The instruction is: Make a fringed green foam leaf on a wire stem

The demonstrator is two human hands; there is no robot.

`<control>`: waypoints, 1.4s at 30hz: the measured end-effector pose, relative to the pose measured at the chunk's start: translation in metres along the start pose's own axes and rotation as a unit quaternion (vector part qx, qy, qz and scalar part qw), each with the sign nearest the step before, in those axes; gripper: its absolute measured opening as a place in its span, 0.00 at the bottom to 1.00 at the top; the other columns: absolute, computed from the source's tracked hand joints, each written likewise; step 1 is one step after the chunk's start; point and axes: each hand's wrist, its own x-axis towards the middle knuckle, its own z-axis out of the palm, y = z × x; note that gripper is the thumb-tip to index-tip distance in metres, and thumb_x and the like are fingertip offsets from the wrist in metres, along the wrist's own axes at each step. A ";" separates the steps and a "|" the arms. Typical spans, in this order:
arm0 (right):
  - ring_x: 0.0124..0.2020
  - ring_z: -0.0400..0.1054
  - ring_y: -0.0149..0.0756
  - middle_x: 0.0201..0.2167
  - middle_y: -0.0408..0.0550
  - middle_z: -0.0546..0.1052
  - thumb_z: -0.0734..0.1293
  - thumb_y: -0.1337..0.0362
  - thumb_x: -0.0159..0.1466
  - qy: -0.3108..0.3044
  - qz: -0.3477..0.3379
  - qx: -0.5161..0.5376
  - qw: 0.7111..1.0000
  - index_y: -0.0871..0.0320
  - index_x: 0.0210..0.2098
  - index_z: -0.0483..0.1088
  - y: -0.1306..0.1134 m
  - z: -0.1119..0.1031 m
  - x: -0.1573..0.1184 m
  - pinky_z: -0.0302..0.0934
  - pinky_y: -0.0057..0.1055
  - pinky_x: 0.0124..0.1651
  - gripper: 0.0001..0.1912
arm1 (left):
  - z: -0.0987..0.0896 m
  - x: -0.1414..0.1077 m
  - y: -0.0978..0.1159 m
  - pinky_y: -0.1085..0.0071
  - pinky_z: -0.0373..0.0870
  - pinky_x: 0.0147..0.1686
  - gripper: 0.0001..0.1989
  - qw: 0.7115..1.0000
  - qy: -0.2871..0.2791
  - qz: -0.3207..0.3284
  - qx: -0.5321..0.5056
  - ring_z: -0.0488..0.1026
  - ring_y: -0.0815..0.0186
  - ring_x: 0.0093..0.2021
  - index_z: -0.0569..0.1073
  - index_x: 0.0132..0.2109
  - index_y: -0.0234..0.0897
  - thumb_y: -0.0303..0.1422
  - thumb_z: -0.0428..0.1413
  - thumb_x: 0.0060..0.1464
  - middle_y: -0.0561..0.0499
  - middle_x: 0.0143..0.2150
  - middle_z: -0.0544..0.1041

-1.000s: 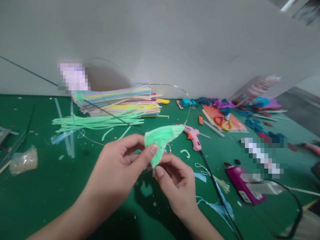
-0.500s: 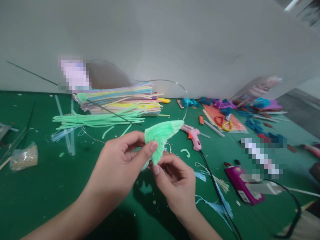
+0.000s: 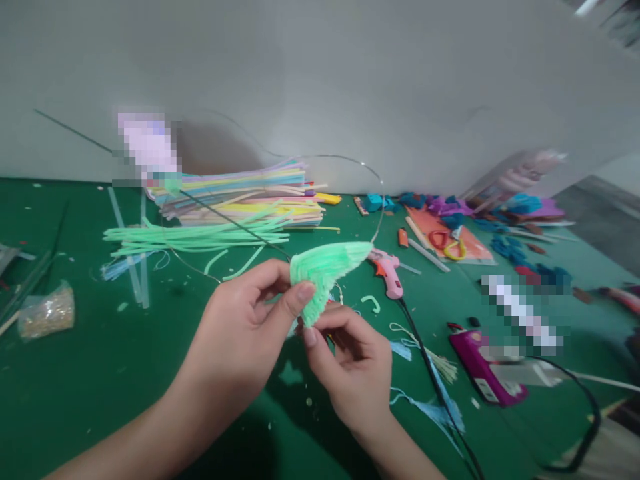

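Observation:
A mint-green fuzzy wing-shaped piece [image 3: 325, 270] is held up over the green table. My left hand [image 3: 253, 317] pinches its left side between thumb and fingers. The thumb and fingertips of my right hand [image 3: 350, 363] close on its lower tip. A thin dark rod [image 3: 225, 217] slants up to the left from behind the piece, with a small green tuft [image 3: 173, 185] on it. From the piece's right tip a thin wire [image 3: 382, 181] curves up and back to the left. What lies behind the fingers is hidden.
Behind the hands lie bundled pastel fuzzy stems [image 3: 240, 193] and loose green stems [image 3: 200, 237]. Rightward are a pink glue gun [image 3: 390, 273] with a black cord, scissors [image 3: 454, 248], blue tassels [image 3: 435, 413] and a magenta box [image 3: 483, 370]. A bag of beads [image 3: 47, 312] lies left.
The green piece's right tip, the rod and the curved wire have shifted slightly rightward. Both hands keep their hold on the piece.

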 end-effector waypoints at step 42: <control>0.23 0.58 0.29 0.21 0.41 0.67 0.66 0.62 0.60 -0.024 0.083 -0.007 0.996 0.57 0.28 0.69 -0.003 -0.007 0.006 0.55 0.26 0.25 0.06 | 0.003 0.000 -0.001 0.80 0.60 0.21 0.13 0.999 -0.018 -0.015 0.045 0.62 0.72 0.23 0.69 0.28 0.38 0.37 0.56 0.59 0.59 0.23 0.65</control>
